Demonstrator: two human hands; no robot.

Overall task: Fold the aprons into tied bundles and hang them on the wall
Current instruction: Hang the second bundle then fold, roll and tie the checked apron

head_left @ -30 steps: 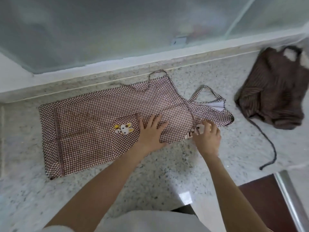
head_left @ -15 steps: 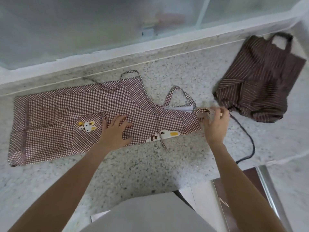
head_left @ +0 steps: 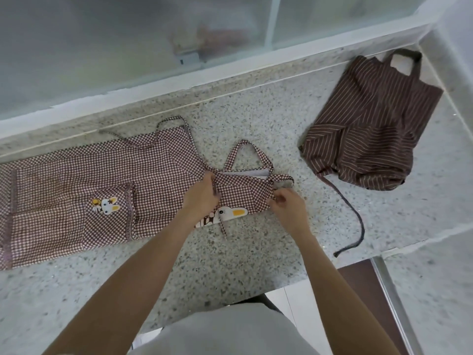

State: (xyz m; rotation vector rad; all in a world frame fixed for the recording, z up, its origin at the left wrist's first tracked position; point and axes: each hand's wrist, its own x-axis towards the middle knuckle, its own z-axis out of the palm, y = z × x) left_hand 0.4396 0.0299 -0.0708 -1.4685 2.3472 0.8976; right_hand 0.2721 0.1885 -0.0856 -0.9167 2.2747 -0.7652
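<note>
Head view shows a checked apron (head_left: 84,185) lying flat and long on the speckled stone surface (head_left: 230,252), its lower part reaching to the left edge of the picture. On its pocket sits a small rabbit patch (head_left: 106,204). The left hand (head_left: 201,198) is on the cloth at the waist part, fingers bent, and its grip seems to pinch a thin tie there. The right hand (head_left: 288,208) has a narrow grip, fingers curled on the folded bib corner just beside a second rabbit picture (head_left: 230,212). The neck loop (head_left: 245,155) lies behind both hands. Well apart to the right, a striped brown apron (head_left: 371,129) lies crumpled, its dark strap (head_left: 355,221) trailing toward the near edge. Behind the surface stands a frosted window (head_left: 128,42).
</note>
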